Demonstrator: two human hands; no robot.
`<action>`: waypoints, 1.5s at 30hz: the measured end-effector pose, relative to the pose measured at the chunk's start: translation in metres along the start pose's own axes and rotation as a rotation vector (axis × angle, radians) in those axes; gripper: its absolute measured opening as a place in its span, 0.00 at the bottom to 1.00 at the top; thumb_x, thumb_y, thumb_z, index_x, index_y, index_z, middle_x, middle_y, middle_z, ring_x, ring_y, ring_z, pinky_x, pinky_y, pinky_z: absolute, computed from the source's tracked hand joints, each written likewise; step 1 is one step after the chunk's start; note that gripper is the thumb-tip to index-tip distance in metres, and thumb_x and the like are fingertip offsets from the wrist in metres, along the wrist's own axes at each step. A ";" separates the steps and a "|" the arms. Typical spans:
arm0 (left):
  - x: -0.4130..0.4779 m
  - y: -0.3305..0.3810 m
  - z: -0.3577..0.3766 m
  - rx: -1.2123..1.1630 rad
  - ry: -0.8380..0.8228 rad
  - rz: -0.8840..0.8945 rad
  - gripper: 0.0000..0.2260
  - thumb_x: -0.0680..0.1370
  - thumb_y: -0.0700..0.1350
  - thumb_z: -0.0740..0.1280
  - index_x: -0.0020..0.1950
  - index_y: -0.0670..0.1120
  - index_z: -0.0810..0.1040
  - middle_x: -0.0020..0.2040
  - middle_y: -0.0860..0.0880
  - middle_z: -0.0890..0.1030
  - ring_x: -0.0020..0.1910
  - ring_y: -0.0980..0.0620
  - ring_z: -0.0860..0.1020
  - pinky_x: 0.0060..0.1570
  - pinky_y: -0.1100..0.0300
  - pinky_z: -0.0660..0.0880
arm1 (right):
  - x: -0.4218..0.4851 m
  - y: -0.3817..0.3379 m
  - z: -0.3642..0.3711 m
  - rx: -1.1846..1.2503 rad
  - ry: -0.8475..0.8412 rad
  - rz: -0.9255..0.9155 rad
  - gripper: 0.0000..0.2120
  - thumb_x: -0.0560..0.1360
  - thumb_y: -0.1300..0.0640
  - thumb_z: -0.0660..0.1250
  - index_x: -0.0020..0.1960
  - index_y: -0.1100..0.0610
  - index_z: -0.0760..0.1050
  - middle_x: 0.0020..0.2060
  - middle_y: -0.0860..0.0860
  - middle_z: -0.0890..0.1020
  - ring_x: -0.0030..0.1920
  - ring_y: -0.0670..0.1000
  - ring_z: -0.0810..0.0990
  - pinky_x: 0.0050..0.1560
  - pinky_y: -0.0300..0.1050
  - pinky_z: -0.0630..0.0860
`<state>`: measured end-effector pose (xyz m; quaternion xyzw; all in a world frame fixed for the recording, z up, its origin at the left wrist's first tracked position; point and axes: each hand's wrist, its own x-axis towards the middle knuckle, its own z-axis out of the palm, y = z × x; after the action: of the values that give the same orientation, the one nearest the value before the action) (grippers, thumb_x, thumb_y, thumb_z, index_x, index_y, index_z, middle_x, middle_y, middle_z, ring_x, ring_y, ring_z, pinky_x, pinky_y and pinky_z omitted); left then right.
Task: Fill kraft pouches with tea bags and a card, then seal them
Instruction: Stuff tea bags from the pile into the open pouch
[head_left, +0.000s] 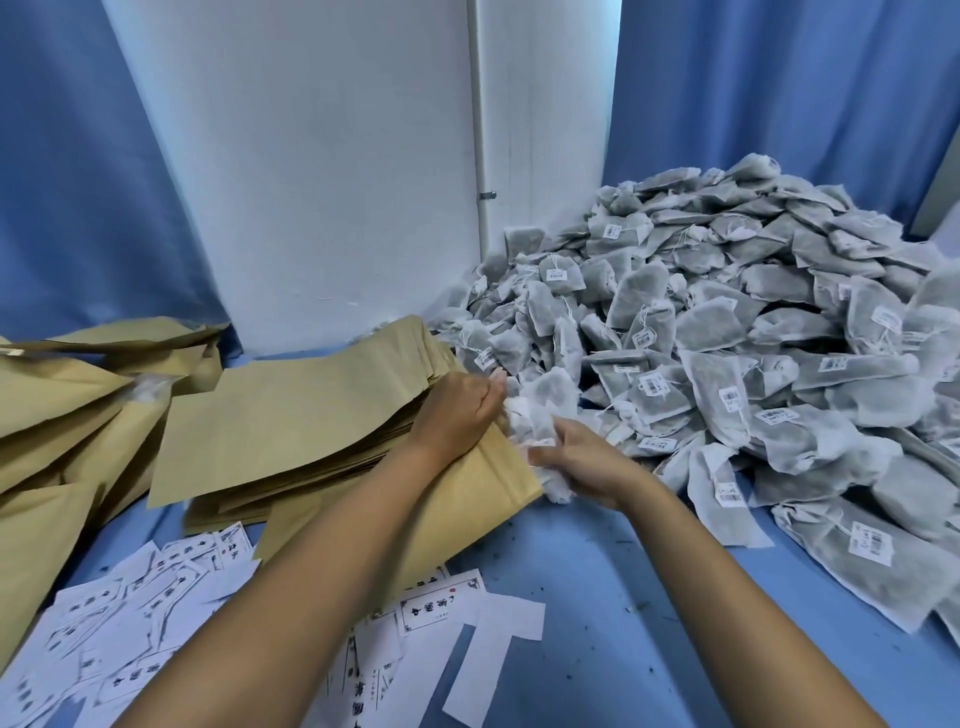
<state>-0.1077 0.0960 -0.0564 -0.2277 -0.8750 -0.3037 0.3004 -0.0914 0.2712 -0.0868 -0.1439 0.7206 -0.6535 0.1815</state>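
I hold the kraft pouch (457, 499) by its mouth with my left hand (460, 410), fingers curled over the upper lip. The pouch's long axis runs from that mouth down toward me and to the left. My right hand (582, 462) sits just right of the opening, clamped on a bunch of tea bags (540, 415) that already touches the mouth. I judge the coming push must go leftward, along that axis. The tea-bag heap (753, 338) crowds the right; the stack of empty pouches (311, 415) lies behind. Printed cards (156, 597) lie near me, and bare blue table (649, 597) gives room.
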 end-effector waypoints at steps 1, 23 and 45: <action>0.000 0.006 0.002 -0.011 0.010 0.034 0.27 0.81 0.49 0.54 0.25 0.37 0.72 0.23 0.42 0.74 0.23 0.49 0.70 0.32 0.50 0.70 | 0.004 -0.007 0.010 -0.086 -0.021 -0.020 0.12 0.77 0.67 0.62 0.60 0.70 0.71 0.51 0.69 0.79 0.44 0.56 0.78 0.44 0.44 0.73; -0.002 0.021 -0.010 0.172 -0.050 0.216 0.26 0.79 0.51 0.49 0.27 0.40 0.69 0.25 0.43 0.70 0.25 0.45 0.69 0.30 0.51 0.69 | 0.021 0.000 0.014 -0.140 0.624 -0.260 0.06 0.75 0.65 0.61 0.48 0.61 0.76 0.40 0.56 0.79 0.40 0.49 0.78 0.42 0.47 0.72; 0.002 0.016 0.005 0.144 -0.139 0.006 0.21 0.80 0.49 0.53 0.27 0.45 0.63 0.26 0.49 0.64 0.27 0.49 0.63 0.31 0.55 0.56 | 0.078 0.049 -0.023 -0.588 0.706 -0.281 0.18 0.74 0.65 0.62 0.64 0.62 0.69 0.58 0.59 0.76 0.55 0.56 0.78 0.48 0.41 0.72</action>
<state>-0.1023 0.1111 -0.0521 -0.2285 -0.9126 -0.2229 0.2555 -0.1702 0.2622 -0.1393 -0.0544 0.8661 -0.4491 -0.2127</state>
